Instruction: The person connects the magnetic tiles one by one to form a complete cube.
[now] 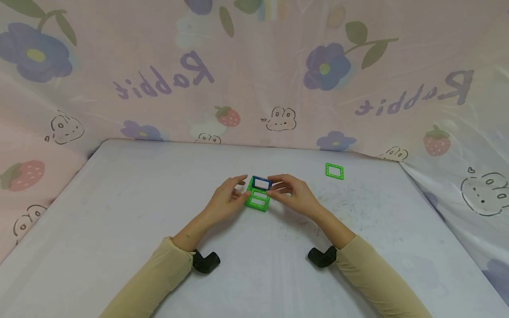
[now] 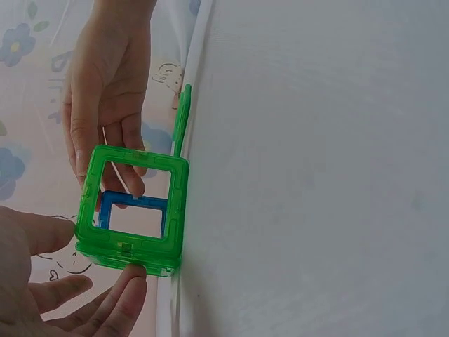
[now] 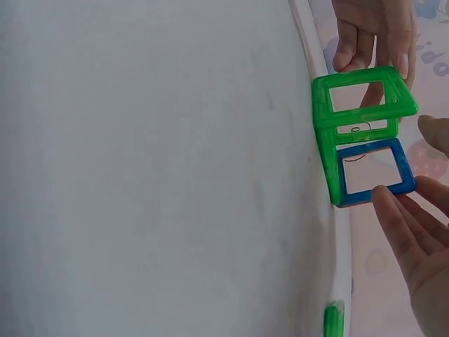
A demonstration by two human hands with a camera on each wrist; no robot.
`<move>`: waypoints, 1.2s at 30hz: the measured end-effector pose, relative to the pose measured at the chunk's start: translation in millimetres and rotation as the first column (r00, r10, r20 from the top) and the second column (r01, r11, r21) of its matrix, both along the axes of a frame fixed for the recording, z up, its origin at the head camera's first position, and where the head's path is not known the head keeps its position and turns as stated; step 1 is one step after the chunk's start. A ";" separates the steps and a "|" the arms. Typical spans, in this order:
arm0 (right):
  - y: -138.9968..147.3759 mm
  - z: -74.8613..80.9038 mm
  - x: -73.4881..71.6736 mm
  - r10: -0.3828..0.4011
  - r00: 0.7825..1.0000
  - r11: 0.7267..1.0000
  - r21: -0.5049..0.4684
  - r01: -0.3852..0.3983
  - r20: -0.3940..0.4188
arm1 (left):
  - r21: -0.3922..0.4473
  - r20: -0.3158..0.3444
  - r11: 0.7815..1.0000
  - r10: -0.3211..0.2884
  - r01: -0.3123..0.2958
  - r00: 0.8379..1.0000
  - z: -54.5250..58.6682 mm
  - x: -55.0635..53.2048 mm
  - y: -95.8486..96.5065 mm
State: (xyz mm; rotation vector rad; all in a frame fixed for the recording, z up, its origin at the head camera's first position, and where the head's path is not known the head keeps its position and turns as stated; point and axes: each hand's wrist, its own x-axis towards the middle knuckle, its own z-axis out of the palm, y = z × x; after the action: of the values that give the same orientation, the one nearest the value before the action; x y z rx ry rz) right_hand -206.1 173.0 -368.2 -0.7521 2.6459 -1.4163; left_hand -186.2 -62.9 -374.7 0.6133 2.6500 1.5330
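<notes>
Green square magnetic tiles (image 1: 257, 203), joined in a small box-like shape, stand on the table between the hands. A blue magnetic tile (image 3: 370, 200) stands upright at the far side of the green ones, its lower edge meeting a green tile. My right hand (image 1: 296, 194) holds the blue tile by its outer side with the fingertips; its thumb stands apart from the blue tile in the right wrist view. Beside the green tiles, my left hand (image 1: 223, 198) has its fingers spread, the thumb tip (image 2: 59, 234) against the green frame's side and a fingertip at its lower edge.
A loose green tile (image 1: 334, 171) lies on the white table (image 1: 159, 185) toward the back right. A patterned cloth (image 1: 254, 79) hangs behind the table and along its sides. Black curved pieces (image 1: 206, 262) sit at both sleeve cuffs.
</notes>
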 end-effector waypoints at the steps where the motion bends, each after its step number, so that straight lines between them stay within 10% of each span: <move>1: 0.1 -0.1 0.0 0.004 1.000 1.000 -0.001 -0.004 -0.001 | 0.002 0.001 1.000 -0.002 0.002 1.000 0.4 0.1 0.1; 36: 3.9 2.1 4.4 -0.019 0.999 0.992 0.125 0.014 0.039 | -0.066 0.000 0.996 -0.068 0.067 0.998 -0.7 -3.0 0.3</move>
State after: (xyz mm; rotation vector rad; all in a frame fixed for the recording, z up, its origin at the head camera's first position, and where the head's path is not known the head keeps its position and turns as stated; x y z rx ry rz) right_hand -201.7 176.9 -366.1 -0.6835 2.6860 -1.2414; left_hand -189.2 -62.6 -375.4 0.6937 2.6405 1.4225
